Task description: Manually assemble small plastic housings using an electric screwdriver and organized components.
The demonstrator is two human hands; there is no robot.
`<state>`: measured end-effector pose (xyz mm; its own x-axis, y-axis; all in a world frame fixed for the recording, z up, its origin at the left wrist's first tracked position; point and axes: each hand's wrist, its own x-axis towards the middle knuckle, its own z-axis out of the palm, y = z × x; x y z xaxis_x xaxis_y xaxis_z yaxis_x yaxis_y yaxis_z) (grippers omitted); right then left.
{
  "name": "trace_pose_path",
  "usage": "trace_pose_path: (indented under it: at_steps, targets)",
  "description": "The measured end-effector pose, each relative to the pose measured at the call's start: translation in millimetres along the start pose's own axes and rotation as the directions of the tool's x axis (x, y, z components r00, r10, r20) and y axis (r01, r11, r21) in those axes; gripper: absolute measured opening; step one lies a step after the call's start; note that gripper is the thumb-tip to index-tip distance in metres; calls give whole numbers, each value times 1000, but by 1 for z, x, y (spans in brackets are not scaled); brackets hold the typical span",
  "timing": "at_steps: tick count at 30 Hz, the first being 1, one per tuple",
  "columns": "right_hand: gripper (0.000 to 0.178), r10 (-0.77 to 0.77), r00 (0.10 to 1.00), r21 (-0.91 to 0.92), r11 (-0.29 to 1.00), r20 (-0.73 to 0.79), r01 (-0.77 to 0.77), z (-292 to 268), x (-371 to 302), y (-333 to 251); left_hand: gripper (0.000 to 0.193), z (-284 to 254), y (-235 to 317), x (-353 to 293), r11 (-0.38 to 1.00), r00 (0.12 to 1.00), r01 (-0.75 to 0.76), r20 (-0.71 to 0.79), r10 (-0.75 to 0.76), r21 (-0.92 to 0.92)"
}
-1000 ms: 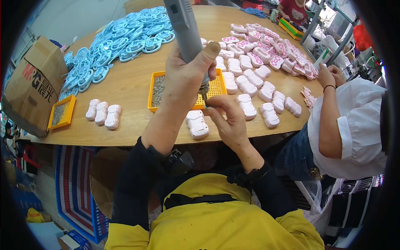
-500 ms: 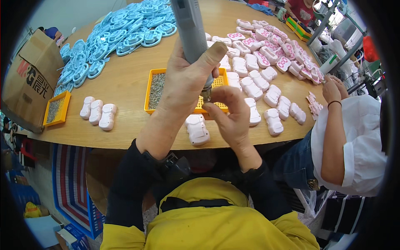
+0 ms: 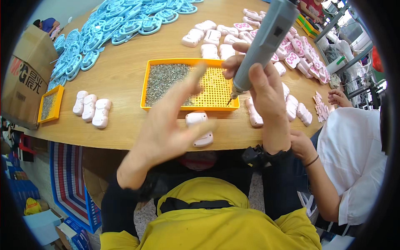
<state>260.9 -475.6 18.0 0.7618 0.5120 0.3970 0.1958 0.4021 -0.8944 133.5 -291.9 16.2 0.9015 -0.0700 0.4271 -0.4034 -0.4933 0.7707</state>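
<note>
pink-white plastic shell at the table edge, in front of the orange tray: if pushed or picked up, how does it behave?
The shell looks like rigid moulded plastic, so probably stiff and light. It lies flat and low, so it should slide rather than roll or tip. It sits near the table edge, so a push toward the person could drop it.

— Any packages or signs around?
— One brown cardboard box [image 3: 26, 79] at the far left, just off the tabletop [image 3: 125, 79] edge, its flap open, with red and black printing on its side.
— Anything else?
— Blue and white cartons [image 3: 62, 229] on the floor, lower left. No screens that I can see.
</note>
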Motion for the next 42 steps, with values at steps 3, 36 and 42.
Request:
trace_pose_path:
  at_steps: [3, 36, 42]
  targets:
    - [56, 155, 987, -112, 982, 38, -150, -1, 11, 1, 97, 15, -22, -49, 998, 996, 20, 83, -24, 51]
    - [51, -126, 980, -42, 992, -154, 121, 6, 4, 50, 81, 53, -61, -68, 980, 1000, -11, -17, 15, 199]
    - [53, -116, 979, -95, 990, -168, 101, 8, 5, 52, 49, 60, -59, -76, 949, 994, -75, -58, 97, 305]
